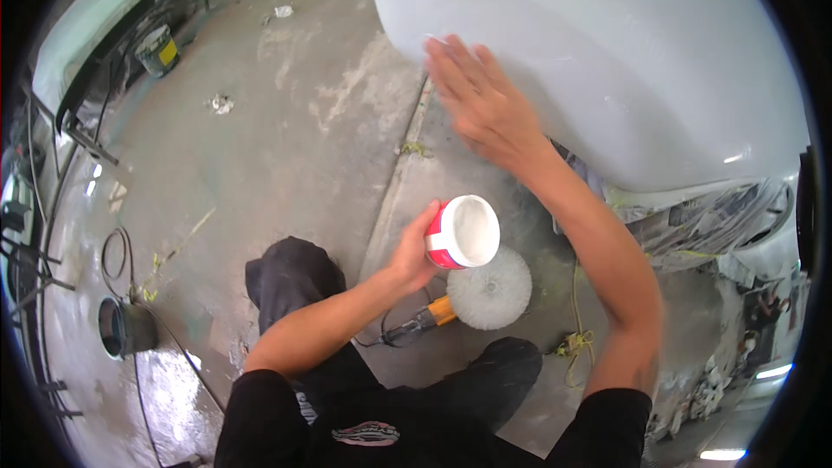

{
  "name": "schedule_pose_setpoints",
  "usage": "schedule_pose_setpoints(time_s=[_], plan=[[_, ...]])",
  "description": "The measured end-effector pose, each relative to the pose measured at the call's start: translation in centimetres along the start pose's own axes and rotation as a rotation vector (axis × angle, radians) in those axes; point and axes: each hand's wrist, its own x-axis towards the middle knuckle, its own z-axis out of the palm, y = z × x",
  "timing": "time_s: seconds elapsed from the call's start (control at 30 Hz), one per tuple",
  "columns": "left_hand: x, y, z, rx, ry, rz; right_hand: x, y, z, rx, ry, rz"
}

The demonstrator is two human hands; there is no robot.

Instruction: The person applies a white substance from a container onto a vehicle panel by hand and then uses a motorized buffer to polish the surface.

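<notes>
Glossy grey-white car body panel [607, 52]: quantity one, positioned ahead of the person and to the right, above the grey concrete floor [260, 147]. All positions below refer to this panel.

Quantities: one white cylindrical tub with a red band [472, 232], on the near side of the panel and apart from it; one orange-and-grey power polisher [444, 309] with one round, white, fluffy pad [492, 295], on the floor nearer the person than the panel; two dark buckets [143, 329], both well left of the panel; two crumpled white scraps [221, 104], on the floor left of the panel.

Edges and clearance: crumpled translucent plastic sheeting [711, 225] adjoins the panel's lower edge. Open floor extends left of the panel's rounded left edge. The right forearm [598, 238] passes between the tub and the panel's lower edge.

Left hand [419, 251]: grip closed around the tub's side, round pale end tilted toward the right.

Right hand [490, 117]: grip flat and unclosed, fingers extended nearly side by side over the panel's left edge; contact pressure cannot be determined. A small white patch shows at the fingertips.
</notes>
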Motion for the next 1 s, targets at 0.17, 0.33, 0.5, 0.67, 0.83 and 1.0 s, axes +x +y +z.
schedule_pose_setpoints(time_s=[0.17, 0.33, 0.5, 0.67, 0.83, 1.0], plan=[[0.2, -1.0, -0.8, 0.026, -0.001, 0.023, -1.0, 0.6, 9.1, -0.299, -0.323, -0.21], [-0.9, 0.2, -0.2, -0.01, -0.047, 0.013, -3.2, 1.3, 3.7, -0.022, -0.104, -0.013], [-0.3, 0.9, -0.2, 0.01, -0.018, 0.065, -11.2, 1.4, 1.5, 0.031, -0.244, 0.207], [0.0, -0.5, 0.3, 0.016, -0.048, 0.02, -17.6, -6.1, -5.7, 0.55, -0.123, 0.531], [0.2, -1.8, 0.1, 0.079, -0.163, -0.002, -18.5, -12.5, -9.9, 0.715, -0.321, 0.91], [0.7, -6.1, 3.1, 0.184, -0.288, -0.11, -24.1, -14.2, -13.8, 0.561, -0.274, 1.231]])
